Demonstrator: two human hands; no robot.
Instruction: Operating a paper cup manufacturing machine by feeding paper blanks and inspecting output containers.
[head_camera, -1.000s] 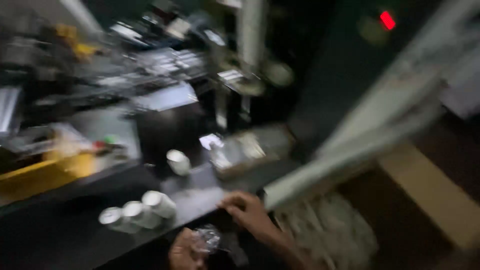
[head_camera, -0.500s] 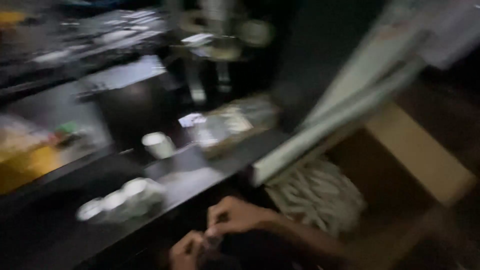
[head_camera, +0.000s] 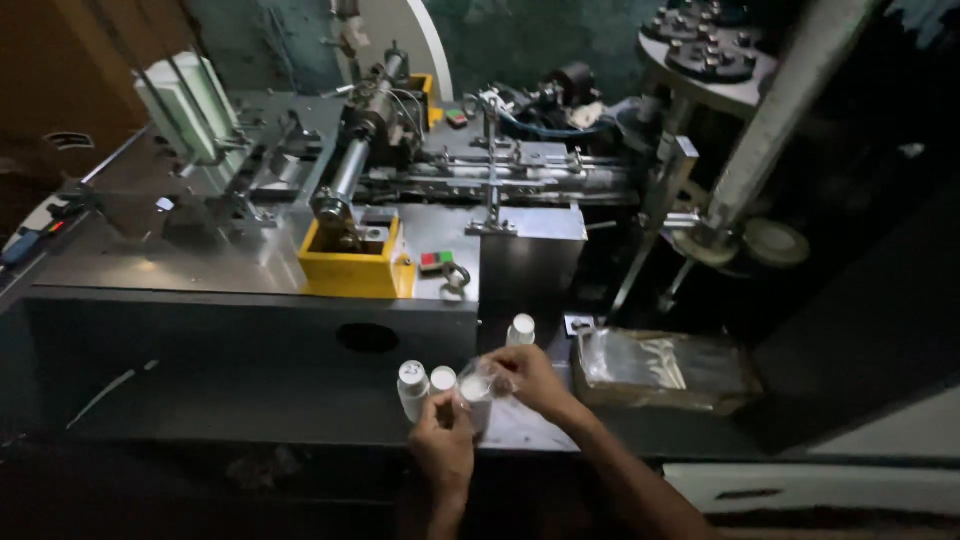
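Both hands meet low in the middle of the view, in front of a grey metal machine (head_camera: 250, 340); the left hand (head_camera: 443, 445) comes up from below with its fingers curled around a small white cup stack (head_camera: 473, 392), holding it from the lower side; the right hand (head_camera: 528, 378) reaches in from the right, and its fingers are bent and pinch a thin clear plastic wrap (head_camera: 482, 372) that sits over the top of this stack; the light is weak, so I cannot tell exactly how each fingertip lies.

The held stack is on the dark ledge at the machine front, just beside 2 more white cup stacks (head_camera: 425, 385) on its left; these 2 lie near each other and touch the left hand's side; 1 more white cup stack (head_camera: 521, 330) stands upright just behind the right hand.

To the right, a flat box covered with clear plastic film (head_camera: 655, 368) rests on the same ledge, near the right forearm; on the machine top sits a yellow housing (head_camera: 355, 268), and beside it a small red and green switch (head_camera: 436, 260).
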